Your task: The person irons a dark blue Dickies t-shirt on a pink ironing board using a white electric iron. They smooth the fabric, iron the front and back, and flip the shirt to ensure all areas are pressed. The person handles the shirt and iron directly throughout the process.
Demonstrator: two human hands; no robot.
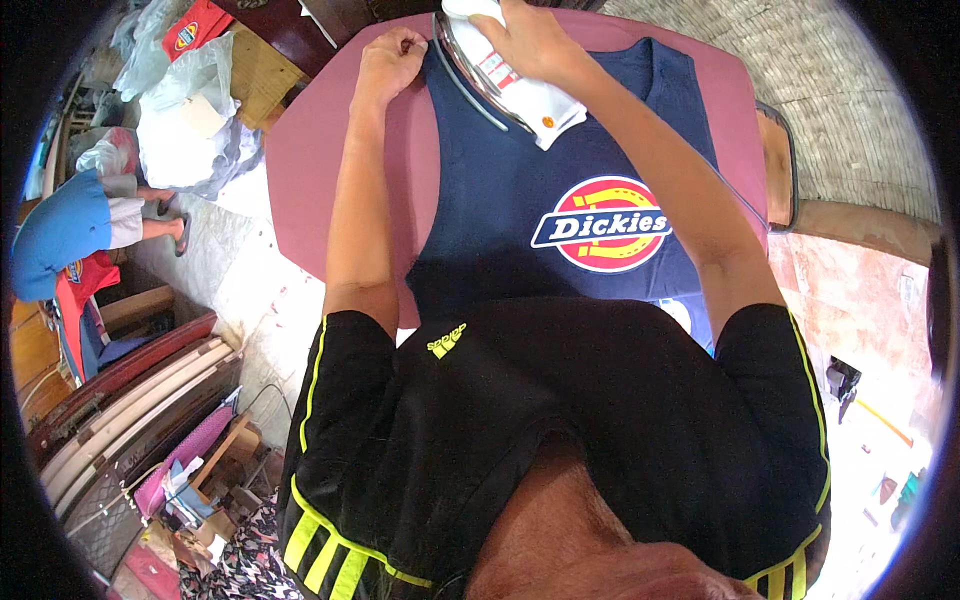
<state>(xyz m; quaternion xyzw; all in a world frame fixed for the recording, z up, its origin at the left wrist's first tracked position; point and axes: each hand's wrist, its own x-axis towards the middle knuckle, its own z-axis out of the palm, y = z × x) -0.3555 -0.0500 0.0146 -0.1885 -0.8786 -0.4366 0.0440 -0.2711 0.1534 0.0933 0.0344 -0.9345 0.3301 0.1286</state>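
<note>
A sleeveless navy shirt [490, 225] with a red, yellow and white printed logo lies spread on a dusky pink padded ironing surface [310, 190]. At the far end of the shirt, my right hand [530, 42] is closed round the top of a white clothes iron [525, 98] with a metal rim. The iron rests on the upper part of the shirt, beside the neck opening. My left hand [393, 64] has its fingers curled at the shirt's far left shoulder edge. What lies between those fingers is too small to make out.
Clear plastic bags [190, 130] lie on the floor at the far left. A person in a blue top [62, 232] bends over there, near a red garment [90, 280]. Stacked boards [140, 390] stand at the near left. A woven mat [850, 100] covers the far right.
</note>
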